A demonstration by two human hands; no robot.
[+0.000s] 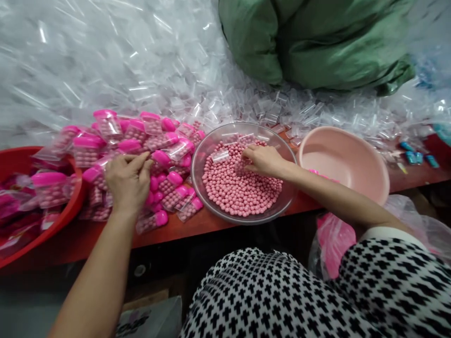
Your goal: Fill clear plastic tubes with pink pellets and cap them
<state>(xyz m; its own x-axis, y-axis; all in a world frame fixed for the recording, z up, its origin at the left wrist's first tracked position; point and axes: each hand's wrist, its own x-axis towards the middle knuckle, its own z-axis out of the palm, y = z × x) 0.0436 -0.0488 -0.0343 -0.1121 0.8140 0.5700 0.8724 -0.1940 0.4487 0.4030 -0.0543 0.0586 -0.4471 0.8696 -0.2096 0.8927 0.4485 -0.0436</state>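
Observation:
A clear bowl (pixel 204 155) on the red table edge holds many small pink beads (pixel 239 188) and a few clear tubes. My right hand (pixel 262 160) rests in the bowl, fingers closed around a clear tube pushed into the beads. My left hand (pixel 128 180) lies on a pile of filled tubes with pink caps (pixel 155 141), fingers curled on one of them. Which tube it grips is hard to make out.
A red basin (pixel 21 159) at the left holds more filled tubes. An empty pink basin (pixel 343 159) stands right of the bowl. Heaps of clear empty tubes (pixel 105 61) fill the back, with a green sack (pixel 317 42) behind. A pink plastic bag (pixel 333 241) hangs below the table.

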